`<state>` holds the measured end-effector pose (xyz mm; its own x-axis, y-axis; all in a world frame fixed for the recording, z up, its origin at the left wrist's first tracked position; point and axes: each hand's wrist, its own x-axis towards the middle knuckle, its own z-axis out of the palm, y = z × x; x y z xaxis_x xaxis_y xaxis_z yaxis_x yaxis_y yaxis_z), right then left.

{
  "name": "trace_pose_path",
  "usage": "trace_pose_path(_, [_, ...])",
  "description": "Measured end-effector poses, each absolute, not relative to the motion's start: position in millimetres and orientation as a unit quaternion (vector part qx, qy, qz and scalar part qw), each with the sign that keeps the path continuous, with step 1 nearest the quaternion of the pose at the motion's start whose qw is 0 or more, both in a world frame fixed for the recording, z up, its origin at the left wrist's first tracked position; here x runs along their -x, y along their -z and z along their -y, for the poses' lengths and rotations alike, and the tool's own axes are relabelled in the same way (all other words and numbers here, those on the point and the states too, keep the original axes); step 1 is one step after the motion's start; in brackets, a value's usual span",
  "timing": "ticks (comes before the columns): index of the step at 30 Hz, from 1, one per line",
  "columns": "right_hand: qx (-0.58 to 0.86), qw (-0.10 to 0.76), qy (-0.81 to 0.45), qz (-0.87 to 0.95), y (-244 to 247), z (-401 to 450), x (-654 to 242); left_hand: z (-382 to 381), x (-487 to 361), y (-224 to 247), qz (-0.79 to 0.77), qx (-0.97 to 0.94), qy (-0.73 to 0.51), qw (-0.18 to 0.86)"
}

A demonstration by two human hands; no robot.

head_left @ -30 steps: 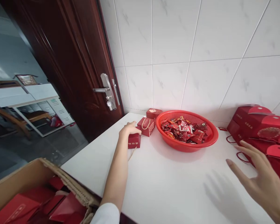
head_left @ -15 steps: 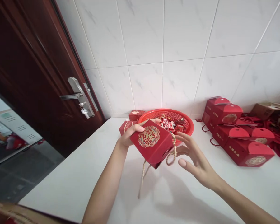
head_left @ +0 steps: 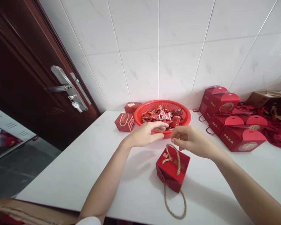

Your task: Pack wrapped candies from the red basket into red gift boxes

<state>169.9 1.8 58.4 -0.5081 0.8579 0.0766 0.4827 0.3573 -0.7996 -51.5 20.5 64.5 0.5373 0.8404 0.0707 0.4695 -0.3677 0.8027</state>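
Observation:
A small red gift box (head_left: 172,167) with twisted rope handles sits tilted, with one corner towards me, over the white table; one rope loop lies across its top face and another hangs down at the front. Neither hand holds it. My left hand (head_left: 145,134) is open, fingers stretched towards the right, in front of the red plastic basket (head_left: 137,117). Just behind the box, my right hand (head_left: 193,140) hovers with loosely curled fingers and nothing visible in them. Wrapped candies (head_left: 165,116) fill the basket.
Two closed red boxes, one with a rope handle (head_left: 124,122), stand left of the basket. Several red boxes with rounded flaps (head_left: 239,137) are stacked at right, beside red ribbon-like material (head_left: 275,134) and a cardboard box (head_left: 259,98). A dark wooden door (head_left: 25,62) stands at left.
My left hand has let go of the red gift box, which is now lower and turned, nearer me. Both hands are empty above it, and the right fingers have curled. The view has shifted slightly.

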Motion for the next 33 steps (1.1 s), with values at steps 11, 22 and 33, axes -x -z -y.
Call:
trace_pose_path(11, [0.466,0.110,-0.223,0.849,-65.9,6.6,-195.5,38.7,21.6,-67.1,-0.491,-0.837,0.042,0.235])
trace_pose_path(22, [0.457,-0.064,-0.216,0.860,-53.7,-0.8,-186.9,30.0,19.5,-56.7,-0.426,-0.853,0.088,0.290])
trace_pose_path(33, [0.448,0.023,-0.287,0.846,-48.0,-21.4,-192.3,3.0,39.8,-73.1,-0.373,-0.857,-0.072,0.348])
